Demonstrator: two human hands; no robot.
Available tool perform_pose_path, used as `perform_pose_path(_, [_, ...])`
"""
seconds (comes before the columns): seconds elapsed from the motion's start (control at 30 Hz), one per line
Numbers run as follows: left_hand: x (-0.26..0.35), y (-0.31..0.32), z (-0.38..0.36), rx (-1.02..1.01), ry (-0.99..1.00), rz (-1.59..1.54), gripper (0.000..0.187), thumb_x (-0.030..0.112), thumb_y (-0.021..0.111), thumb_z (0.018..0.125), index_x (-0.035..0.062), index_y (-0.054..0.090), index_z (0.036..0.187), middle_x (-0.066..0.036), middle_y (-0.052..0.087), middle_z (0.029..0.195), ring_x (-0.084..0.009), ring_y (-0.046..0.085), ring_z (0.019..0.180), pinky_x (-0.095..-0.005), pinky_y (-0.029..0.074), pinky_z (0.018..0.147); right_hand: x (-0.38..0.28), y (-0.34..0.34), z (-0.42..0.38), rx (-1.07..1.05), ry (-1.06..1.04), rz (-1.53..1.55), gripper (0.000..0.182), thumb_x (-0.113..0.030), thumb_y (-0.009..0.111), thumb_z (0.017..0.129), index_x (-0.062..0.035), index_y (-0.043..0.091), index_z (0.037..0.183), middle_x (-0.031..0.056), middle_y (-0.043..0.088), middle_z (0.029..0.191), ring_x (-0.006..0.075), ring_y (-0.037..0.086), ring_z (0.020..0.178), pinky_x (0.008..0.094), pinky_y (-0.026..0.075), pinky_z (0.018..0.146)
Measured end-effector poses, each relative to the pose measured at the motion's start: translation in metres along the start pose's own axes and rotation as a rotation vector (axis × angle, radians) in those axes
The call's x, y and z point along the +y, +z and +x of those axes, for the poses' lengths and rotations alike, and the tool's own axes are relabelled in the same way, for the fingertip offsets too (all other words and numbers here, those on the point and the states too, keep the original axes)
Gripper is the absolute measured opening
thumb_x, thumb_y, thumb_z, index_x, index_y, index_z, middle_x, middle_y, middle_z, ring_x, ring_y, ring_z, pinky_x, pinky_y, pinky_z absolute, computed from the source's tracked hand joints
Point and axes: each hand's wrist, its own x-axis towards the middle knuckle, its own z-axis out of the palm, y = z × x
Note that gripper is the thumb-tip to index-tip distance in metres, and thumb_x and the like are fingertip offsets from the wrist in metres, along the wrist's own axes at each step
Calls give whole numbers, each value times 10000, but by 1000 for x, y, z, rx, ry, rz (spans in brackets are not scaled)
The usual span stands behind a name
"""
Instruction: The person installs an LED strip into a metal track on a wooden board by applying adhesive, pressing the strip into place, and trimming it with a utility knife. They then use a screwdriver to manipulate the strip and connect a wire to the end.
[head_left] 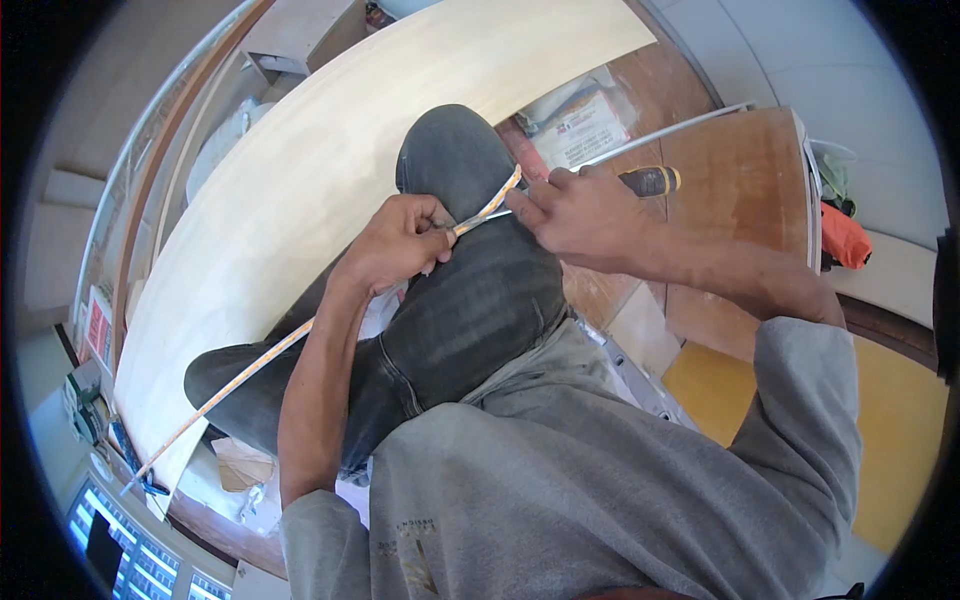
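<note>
My left hand [402,240] pinches a long thin strip [262,360] with orange and white markings, over the dark trousers. The strip runs down to the lower left, and its other end rises as a short piece between my hands. My right hand [585,215] is closed around a tool with a thin metal shaft, whose black and yellow handle [650,181] sticks out to the right. The shaft's tip touches or lies very near the strip beside my left fingertips.
A large pale curved board [250,190] lies beyond and left of my legs. Brown wooden panels [735,190] and a printed packet [588,130] are at the right. An orange bag [845,237] sits at the far right. A window [130,550] shows at the lower left.
</note>
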Motion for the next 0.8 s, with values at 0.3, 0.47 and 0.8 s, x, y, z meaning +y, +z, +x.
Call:
perform_pose_path(0.3, [0,3,-2,-2,28,-9,86,41,660,925,-32,669,882,-52,655,716,-88,565,592,-267,439,532,6,0,-8,-29,18,198,490,-117,627,873,-63,588,1358,137,674,1067,299,706,985,420,595,823])
perform_pose_path(0.47, [-1,3,-3,8,47,16,44,13,662,898,-31,667,891,-52,649,705,-91,560,584,-277,430,525,11,-5,0,-113,-38,144,495,-107,608,862,-61,594,1354,129,679,1029,301,715,957,434,601,758])
perform_pose_path(0.8, [-6,-2,-2,-70,75,-12,118,-56,656,802,-31,667,916,-59,662,766,-92,590,690,-265,436,587,20,-12,11,-24,-189,101,373,-104,597,871,32,644,1215,158,682,894,292,731,825,421,595,661])
